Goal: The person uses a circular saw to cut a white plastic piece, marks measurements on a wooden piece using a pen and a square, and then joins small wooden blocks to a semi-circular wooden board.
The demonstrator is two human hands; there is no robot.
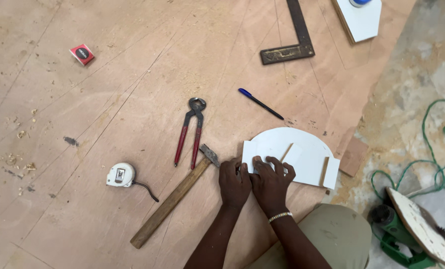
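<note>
A white arch-shaped board (302, 149) lies flat on the plywood sheet (132, 99), with two thin wooden strips (286, 152) on it. My left hand (234, 182) and my right hand (271, 180) press side by side on a small white piece (260, 154) at the board's left edge. What the fingertips pinch there is too small to tell. A wooden-handled hammer (175, 199) lies just left of my left hand.
Red-handled pincers (191, 130), a white tape measure (120, 175), a blue pen (260, 103), a metal square (294, 37) and a small red box (82, 54) lie on the plywood. A green power tool (399, 234) and green cord (432, 149) sit on the concrete at right.
</note>
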